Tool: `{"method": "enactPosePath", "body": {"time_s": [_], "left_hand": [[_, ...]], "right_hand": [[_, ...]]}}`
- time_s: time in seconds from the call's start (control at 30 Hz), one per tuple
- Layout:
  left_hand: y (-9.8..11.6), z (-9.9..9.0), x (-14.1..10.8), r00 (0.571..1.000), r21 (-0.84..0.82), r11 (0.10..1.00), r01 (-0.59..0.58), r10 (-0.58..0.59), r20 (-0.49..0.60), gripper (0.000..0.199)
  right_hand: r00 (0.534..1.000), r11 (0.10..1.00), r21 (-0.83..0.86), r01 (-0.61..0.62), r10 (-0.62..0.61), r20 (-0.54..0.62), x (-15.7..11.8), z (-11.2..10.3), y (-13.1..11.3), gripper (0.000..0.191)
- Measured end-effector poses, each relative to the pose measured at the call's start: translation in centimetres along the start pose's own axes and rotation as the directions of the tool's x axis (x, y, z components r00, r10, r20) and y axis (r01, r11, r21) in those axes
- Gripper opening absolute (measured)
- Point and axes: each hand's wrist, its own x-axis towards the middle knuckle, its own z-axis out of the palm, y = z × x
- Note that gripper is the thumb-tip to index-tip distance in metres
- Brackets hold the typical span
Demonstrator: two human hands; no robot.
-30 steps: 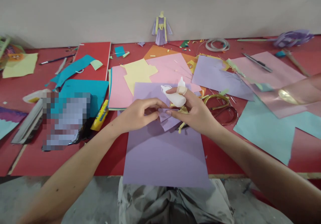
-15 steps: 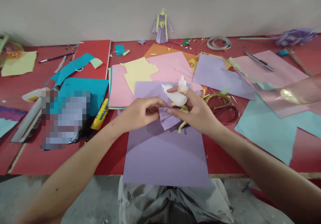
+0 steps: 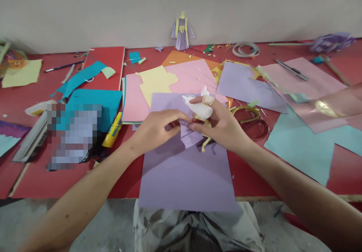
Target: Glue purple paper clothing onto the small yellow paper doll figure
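Observation:
A small pleated purple paper piece is pinched between my two hands above a large purple sheet. My left hand has its thumb and forefinger on the left upper edge of the piece. My right hand grips the piece's upper right part with the thumb, its forefinger curled over a white glue bottle. The bottle's nozzle points up and away. Yellow paper strips hang under my right hand, partly hidden by it.
A purple and yellow paper doll leans on the wall. Scissors lie right of my right hand, a yellow glue stick left. A cutter rests on pink paper at the right.
Both hands keep their hold on the pleated piece, with only slight shifts. The bottle in my right hand has tilted a little. The whole view has moved very slightly.

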Motion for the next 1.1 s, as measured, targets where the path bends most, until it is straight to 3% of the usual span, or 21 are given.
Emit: {"method": "enactPosePath", "body": {"time_s": [0.17,0.4,0.6,0.83,1.1], "left_hand": [[0.03,-0.34,-0.07,0.994,0.062,0.993,-0.099,0.102,-0.044,0.029],[0.4,-0.3,0.16,0.998,-0.065,0.998,0.024,-0.028,-0.061,0.017],[0.19,0.07,0.15,0.999,-0.09,0.995,0.038,-0.041,-0.027,0.012],[0.21,0.04,0.12,0.994,-0.088,0.993,0.076,-0.083,-0.07,0.012],[-0.16,0.32,0.04,0.991,-0.081,0.996,0.041,-0.051,-0.125,0.01]], "right_hand": [[0.999,0.995,0.094,-0.025,0.023,0.023,0.09,-0.07,-0.13,0.055],[1.0,0.999,0.035,-0.006,0.005,0.014,0.07,-0.13,-0.32,0.053],[1.0,1.0,0.001,0.003,-0.003,-0.001,0.01,0.13,-0.18,0.052],[1.0,1.0,0.003,0.017,-0.017,0.003,0.01,0.02,-0.11,0.045],[0.999,0.999,0.015,0.042,-0.042,0.005,0.09,0.16,0.07,0.046]]}}
